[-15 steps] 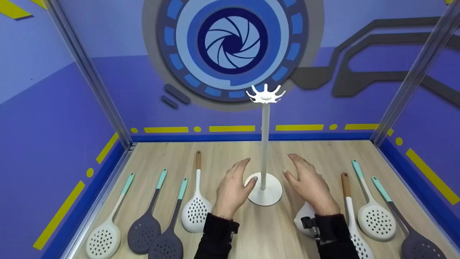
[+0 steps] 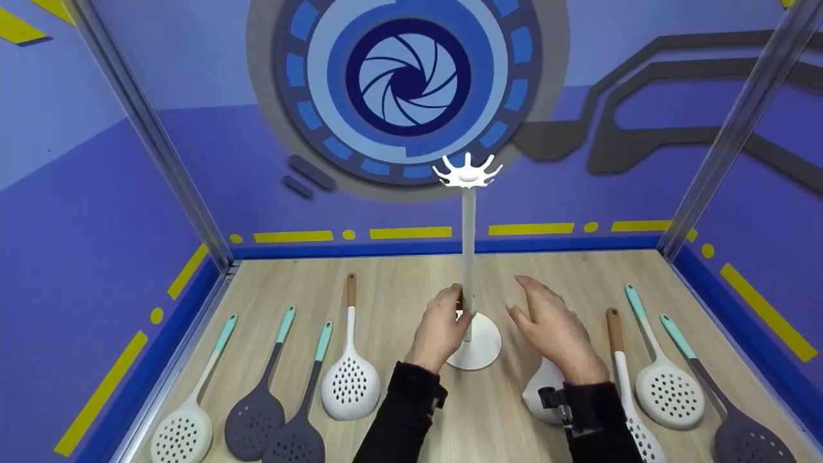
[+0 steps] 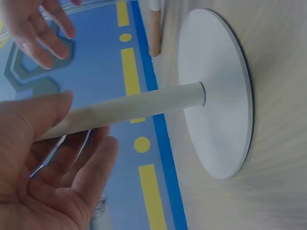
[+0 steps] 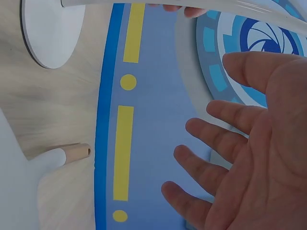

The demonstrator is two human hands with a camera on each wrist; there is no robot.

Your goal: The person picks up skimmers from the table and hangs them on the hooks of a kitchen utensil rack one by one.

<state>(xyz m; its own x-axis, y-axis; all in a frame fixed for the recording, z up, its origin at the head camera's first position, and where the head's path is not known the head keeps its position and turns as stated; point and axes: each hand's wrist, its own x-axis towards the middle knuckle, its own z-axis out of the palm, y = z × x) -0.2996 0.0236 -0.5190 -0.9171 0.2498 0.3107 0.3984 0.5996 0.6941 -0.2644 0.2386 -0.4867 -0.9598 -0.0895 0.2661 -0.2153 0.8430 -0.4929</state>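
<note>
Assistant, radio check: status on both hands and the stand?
Left grip around stand. Right grip open, apart from it. Stand upright. Possible obstacle: white utensil below right grip.

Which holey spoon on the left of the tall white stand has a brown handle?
The round white perforated skimmer nearest the left hand; the other three left of the white stand have mint-green handles.

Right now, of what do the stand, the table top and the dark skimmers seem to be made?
Stand: likely plastic or painted metal; its smooth, plain white fits both. Table top: wood or wood-look laminate, apparently matte; it shows pale grain. Dark skimmers: perhaps nylon or silicone; even grey, with no metallic shine.
</note>
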